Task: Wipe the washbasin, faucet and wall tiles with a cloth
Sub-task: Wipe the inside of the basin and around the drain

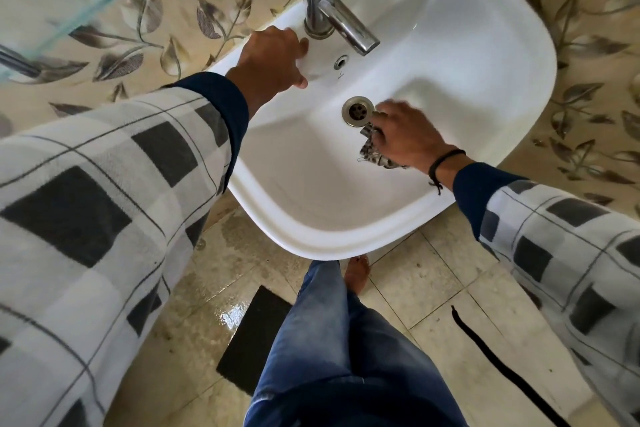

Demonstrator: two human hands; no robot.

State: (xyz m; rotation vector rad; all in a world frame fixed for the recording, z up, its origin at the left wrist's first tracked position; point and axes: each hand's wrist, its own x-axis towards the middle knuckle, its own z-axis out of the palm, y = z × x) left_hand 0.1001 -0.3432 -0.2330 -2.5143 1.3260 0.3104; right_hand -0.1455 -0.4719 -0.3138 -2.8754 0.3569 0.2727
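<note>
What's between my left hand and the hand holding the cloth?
Head view: the metal drain, right beside the right hand gripping the cloth; from it to the left hand, bare white washbasin.

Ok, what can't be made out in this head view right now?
Head view:
- Cloth: mostly covered by the right hand; its size is unclear.
- Right fingertips: motion-blurred beside the drain.
- Faucet: top cut off by the upper edge.
- Left hand: fingers mostly hidden behind its own back, on the washbasin.
</note>
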